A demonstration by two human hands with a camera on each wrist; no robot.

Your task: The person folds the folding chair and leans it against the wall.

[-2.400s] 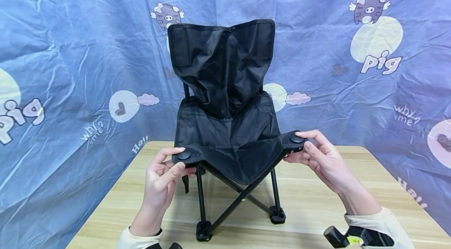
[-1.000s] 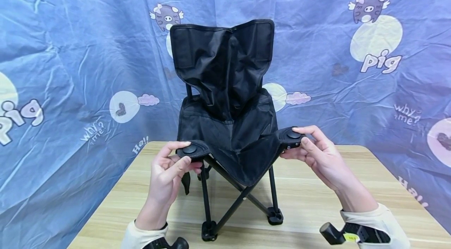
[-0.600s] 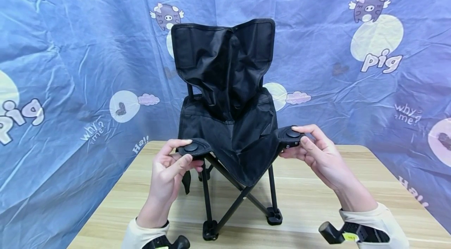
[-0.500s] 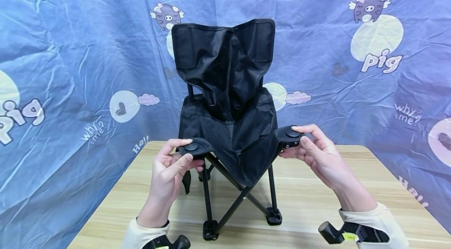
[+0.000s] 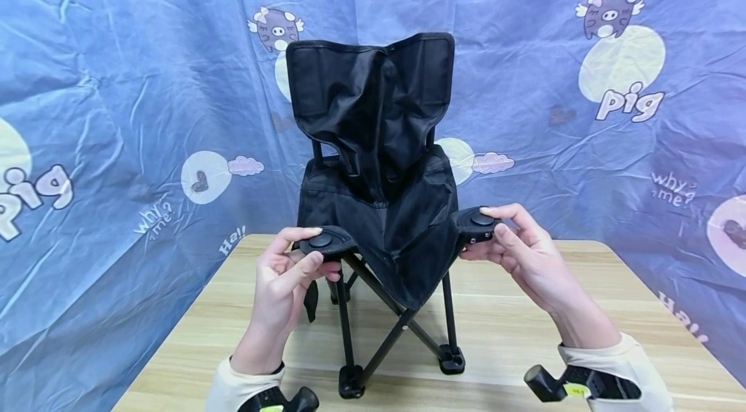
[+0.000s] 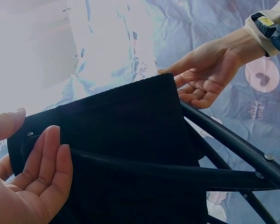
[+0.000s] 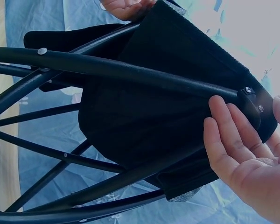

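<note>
**Both hands on the seat's front corners**

Folding chair (image 5: pixel 373 159) stands upright on the surface (image 5: pixel 524 321), dead centre. Left hand (image 5: pixel 285 282) pinches its left front corner, right hand (image 5: pixel 524 256) pinches the right; the seat spans straight between them, each hand equally near

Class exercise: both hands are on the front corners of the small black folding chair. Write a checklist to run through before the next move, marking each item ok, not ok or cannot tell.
1. Left hand grips the left front corner: ok.
2. Right hand grips the right front corner: ok.
3. Front feet rest on the table: ok.
4. Fingers clear of the crossing leg bars: ok.
5. Seat fabric taut: not ok, it sags.
6. Rear feet on the table: cannot tell, hidden.
</note>
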